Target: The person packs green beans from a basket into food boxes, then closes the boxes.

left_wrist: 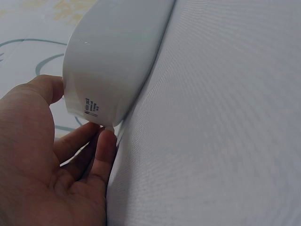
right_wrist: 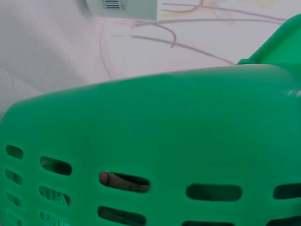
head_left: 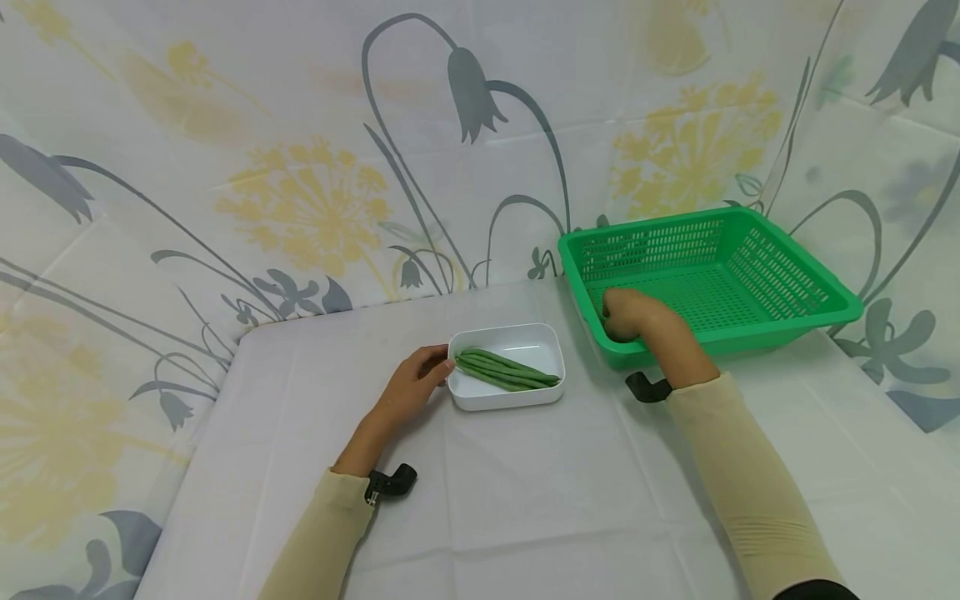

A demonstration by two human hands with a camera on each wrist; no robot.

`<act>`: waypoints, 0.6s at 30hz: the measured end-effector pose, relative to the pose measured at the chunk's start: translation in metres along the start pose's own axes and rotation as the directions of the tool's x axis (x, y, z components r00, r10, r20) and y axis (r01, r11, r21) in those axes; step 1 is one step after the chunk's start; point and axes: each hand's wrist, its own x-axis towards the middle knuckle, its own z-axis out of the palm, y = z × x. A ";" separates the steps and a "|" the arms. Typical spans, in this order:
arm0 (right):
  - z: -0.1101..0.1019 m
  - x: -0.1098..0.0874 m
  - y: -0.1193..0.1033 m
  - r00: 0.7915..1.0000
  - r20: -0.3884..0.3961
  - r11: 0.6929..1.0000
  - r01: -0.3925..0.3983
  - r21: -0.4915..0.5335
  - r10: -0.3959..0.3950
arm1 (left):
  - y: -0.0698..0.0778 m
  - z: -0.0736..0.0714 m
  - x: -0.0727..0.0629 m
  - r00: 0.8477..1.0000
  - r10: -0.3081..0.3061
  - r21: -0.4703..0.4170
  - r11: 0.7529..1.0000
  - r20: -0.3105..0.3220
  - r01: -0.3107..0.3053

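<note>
A shallow white dish (head_left: 506,402) stands on the table with several green beans (head_left: 504,369) lying in it. At its left end is my left hand (head_left: 412,385), the thumb on the rim. The left wrist view shows my left hand (left_wrist: 61,150) pinching the end of the white dish (left_wrist: 113,61) between thumb and fingers. My right hand (head_left: 633,315) is inside the green basket (head_left: 806,321), at its near left corner, with the fingers bent down. Through a slot of the basket (right_wrist: 155,127) only a bit of finger shows. Whatever the right fingertips touch is hidden.
The slotted basket has raised walls and sits at the table's back right, right of the dish. A white cloth (head_left: 517,508) covers the table. Behind and at the sides hangs a flower-patterned curtain (head_left: 450,183).
</note>
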 end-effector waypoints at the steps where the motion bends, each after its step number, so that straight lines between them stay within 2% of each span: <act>1: 0.000 0.000 0.001 1.000 0.000 1.000 0.005 0.000 -0.005 | 0.000 0.000 0.000 1.000 -0.001 0.000 1.000 0.001 0.001; 9: 0.001 0.002 0.001 1.000 -0.003 1.000 0.001 0.021 -0.001 | 0.001 0.000 0.000 1.000 -0.009 0.001 1.000 -0.002 0.009; 14: 0.001 -0.001 0.001 1.000 -0.024 0.999 -0.011 0.045 0.012 | 0.002 0.000 -0.002 1.000 0.010 -0.005 1.000 -0.003 -0.010; 18: -0.001 -0.003 0.001 0.998 -0.035 0.994 -0.040 0.099 0.044 | 0.022 0.000 -0.009 1.000 0.013 -0.021 1.000 0.000 -0.013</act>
